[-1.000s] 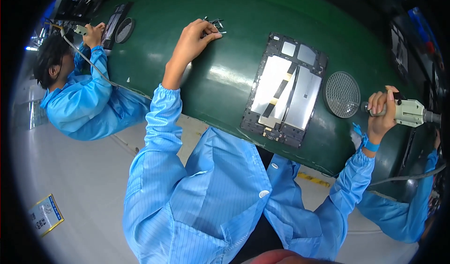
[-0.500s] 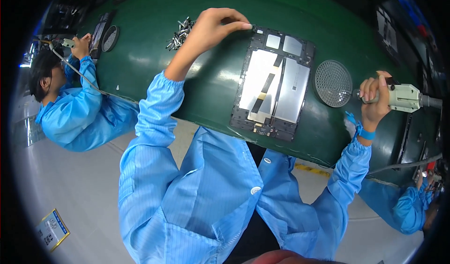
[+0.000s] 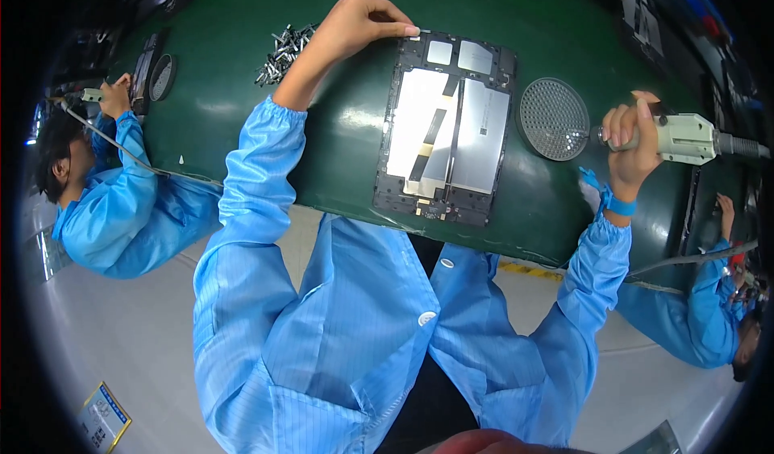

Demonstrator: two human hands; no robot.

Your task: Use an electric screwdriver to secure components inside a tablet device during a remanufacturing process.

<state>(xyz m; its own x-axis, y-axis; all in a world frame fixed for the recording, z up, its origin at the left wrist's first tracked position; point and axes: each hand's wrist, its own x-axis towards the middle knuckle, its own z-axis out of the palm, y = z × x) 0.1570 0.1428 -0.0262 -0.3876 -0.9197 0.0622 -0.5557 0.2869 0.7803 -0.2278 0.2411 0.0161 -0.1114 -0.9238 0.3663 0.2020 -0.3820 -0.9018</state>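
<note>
An opened tablet chassis (image 3: 447, 131) with silver battery panels lies on the green table (image 3: 322, 147) in front of me. My left hand (image 3: 359, 22) rests at its upper left corner, fingertips pinched together as if on a small screw too tiny to make out. My right hand (image 3: 633, 135) grips a pale electric screwdriver (image 3: 685, 138) held sideways, its tip over a round mesh dish (image 3: 553, 118) just right of the chassis. A heap of silver screws (image 3: 282, 51) lies left of my left hand.
A co-worker in a blue coat (image 3: 105, 204) works at the table's left end beside a dark device and round dish (image 3: 161, 77). Another person's sleeve and hand (image 3: 693, 301) are at the right. The screwdriver's cable runs off right. Pale floor lies below the table.
My left hand has moved right from the screw heap to the chassis's upper left corner. The right hand with the screwdriver stays near the mesh dish.
</note>
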